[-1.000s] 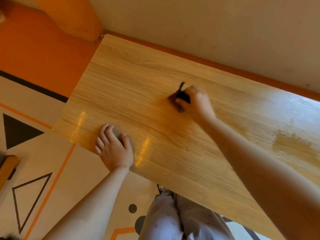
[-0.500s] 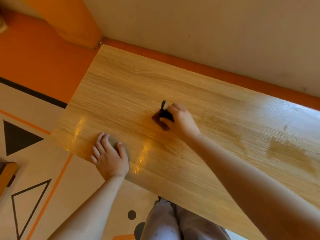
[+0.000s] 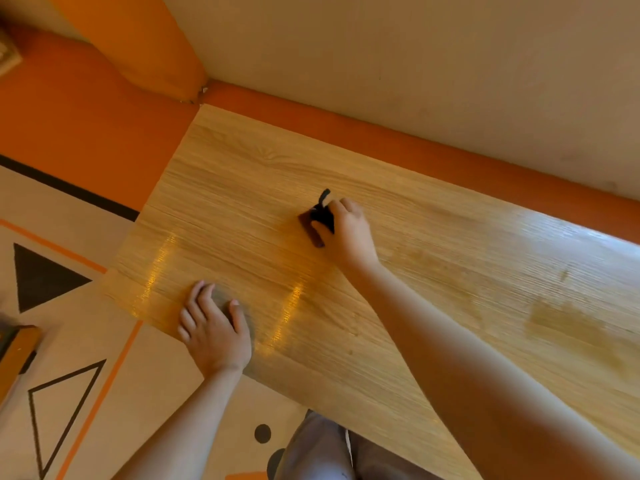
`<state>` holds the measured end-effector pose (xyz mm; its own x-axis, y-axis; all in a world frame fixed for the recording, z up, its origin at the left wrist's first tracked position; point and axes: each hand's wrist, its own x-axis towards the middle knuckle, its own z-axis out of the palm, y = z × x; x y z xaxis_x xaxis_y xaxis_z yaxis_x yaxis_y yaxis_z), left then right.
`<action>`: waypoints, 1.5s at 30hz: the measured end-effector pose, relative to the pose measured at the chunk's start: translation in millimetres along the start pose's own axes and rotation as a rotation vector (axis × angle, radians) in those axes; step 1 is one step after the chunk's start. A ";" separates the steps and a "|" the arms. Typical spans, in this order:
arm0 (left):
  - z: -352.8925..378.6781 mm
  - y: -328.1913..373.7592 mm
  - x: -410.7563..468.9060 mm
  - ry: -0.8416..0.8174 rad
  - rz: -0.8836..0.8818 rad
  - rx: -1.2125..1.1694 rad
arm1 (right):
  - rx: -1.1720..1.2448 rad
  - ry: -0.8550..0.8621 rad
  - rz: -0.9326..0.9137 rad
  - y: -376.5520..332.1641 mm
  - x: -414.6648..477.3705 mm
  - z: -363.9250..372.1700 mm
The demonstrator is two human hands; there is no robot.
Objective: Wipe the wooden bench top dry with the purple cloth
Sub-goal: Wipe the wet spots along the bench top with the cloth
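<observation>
A light wooden bench top (image 3: 242,216) runs from the left corner away to the right. My right hand (image 3: 348,232) presses a small, dark purple cloth (image 3: 313,225) onto the middle of the bench; most of the cloth is hidden under the fingers. My left hand (image 3: 213,329) lies flat on the bench's near edge, fingers apart, holding nothing. A darker damp patch (image 3: 568,327) and a glossy wet sheen show on the right part of the wood.
A beige wall with an orange skirting strip (image 3: 433,157) borders the bench's far side. An orange corner post (image 3: 138,39) stands at the back left. The patterned floor (image 3: 69,375) lies to the left, and my trouser legs (image 3: 329,452) are below the near edge.
My right hand has slid the cloth toward me and leftward over the wood, then back a little. My left hand stays planted on the near edge. The view has shifted slightly.
</observation>
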<state>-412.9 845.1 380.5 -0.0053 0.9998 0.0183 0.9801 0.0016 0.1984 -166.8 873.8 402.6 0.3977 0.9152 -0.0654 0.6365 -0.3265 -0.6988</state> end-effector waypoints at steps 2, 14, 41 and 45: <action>-0.4 1.1 0.9 -0.011 -0.006 0.007 | 0.010 0.021 0.011 2.4 18.7 -3.8; -1.1 1.3 1.7 -0.011 -0.010 -0.017 | -0.022 0.449 0.437 69.3 55.3 -69.4; -1.8 -0.1 0.4 -0.001 0.024 -0.029 | 0.027 0.287 0.292 40.9 11.4 -37.8; 0.7 0.3 1.6 -0.010 0.017 -0.037 | -0.014 0.405 0.402 84.3 -20.0 -79.3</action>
<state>-412.5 846.7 379.9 0.0137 0.9998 0.0118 0.9720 -0.0161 0.2345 -68.7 809.2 401.5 0.8302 0.5557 -0.0433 0.3907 -0.6357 -0.6657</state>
